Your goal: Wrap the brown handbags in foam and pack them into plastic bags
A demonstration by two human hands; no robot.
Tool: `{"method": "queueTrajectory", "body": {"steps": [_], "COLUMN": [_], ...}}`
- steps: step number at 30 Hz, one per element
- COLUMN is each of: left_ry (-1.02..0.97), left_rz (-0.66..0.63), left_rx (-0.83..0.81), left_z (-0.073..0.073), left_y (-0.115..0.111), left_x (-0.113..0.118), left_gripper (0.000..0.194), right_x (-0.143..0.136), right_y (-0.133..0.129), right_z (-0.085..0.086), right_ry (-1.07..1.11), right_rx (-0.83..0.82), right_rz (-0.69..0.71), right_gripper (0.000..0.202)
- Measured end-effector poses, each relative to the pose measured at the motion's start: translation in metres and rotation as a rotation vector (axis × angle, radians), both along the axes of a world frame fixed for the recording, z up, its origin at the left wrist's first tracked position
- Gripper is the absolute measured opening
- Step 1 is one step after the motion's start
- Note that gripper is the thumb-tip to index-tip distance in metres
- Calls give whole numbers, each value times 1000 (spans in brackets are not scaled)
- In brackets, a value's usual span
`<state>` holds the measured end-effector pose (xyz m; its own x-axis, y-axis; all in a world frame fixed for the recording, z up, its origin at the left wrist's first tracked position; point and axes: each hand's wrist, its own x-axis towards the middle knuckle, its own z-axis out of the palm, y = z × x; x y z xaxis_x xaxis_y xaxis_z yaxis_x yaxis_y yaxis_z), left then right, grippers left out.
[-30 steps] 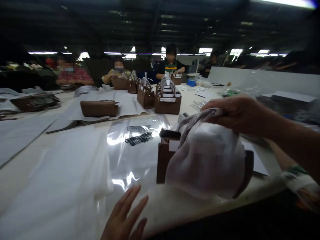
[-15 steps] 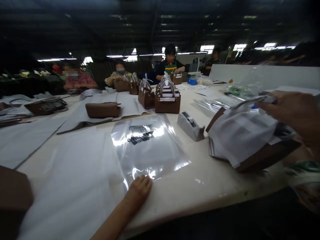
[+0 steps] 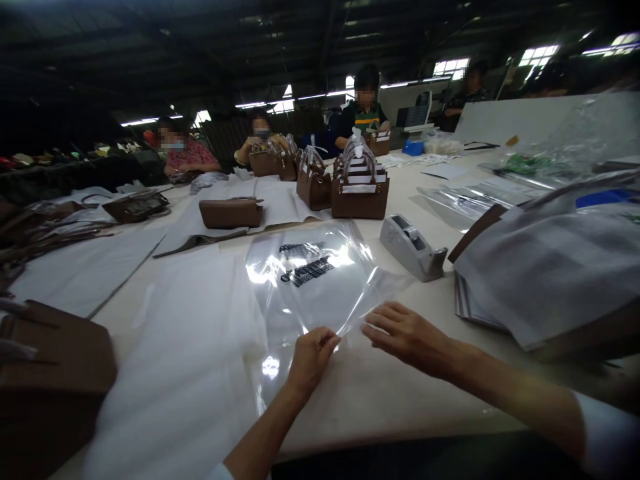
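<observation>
A clear plastic bag (image 3: 320, 300) with black printed lettering lies on the table in front of me. My left hand (image 3: 313, 357) pinches its near edge between thumb and fingers, lifting the film into a crease. Just right of that edge, my right hand (image 3: 395, 337) hovers with fingers stretched forward and slightly apart, holding nothing that I can see. To the right stands a brown handbag (image 3: 555, 347), largely covered by white wrapping sheet (image 3: 540, 267). A grey tape dispenser (image 3: 413, 247) sits beyond my right hand.
White sheets (image 3: 190, 333) cover the table on the left. A brown bag (image 3: 55, 373) stands at the near left. Several brown handbags (image 3: 360, 197) and a brown pouch (image 3: 230, 213) stand farther back. Co-workers (image 3: 367, 110) sit across the table. More clear film (image 3: 465, 200) lies at the right.
My right hand has let go of the wrapped handbag's top and moved left to the plastic bag. My left hand has raised the bag's near edge. The view has shifted.
</observation>
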<state>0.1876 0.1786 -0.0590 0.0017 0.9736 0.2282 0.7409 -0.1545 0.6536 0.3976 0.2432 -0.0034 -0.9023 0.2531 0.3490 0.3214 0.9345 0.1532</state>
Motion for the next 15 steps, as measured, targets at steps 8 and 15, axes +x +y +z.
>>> {"method": "queueTrajectory", "body": {"steps": [8, 15], "left_ry": [-108, 300], "left_rz": [146, -147], "left_rx": [85, 462], "left_z": [28, 55], "left_y": [12, 3], "left_x": [-5, 44], "left_gripper": [25, 17], "right_x": [0, -53], "right_y": [14, 22], "right_z": [-43, -31], "right_ry": [-265, 26], "right_rx": [-345, -439], "right_rz": [-93, -278], "right_gripper": [24, 34]}}
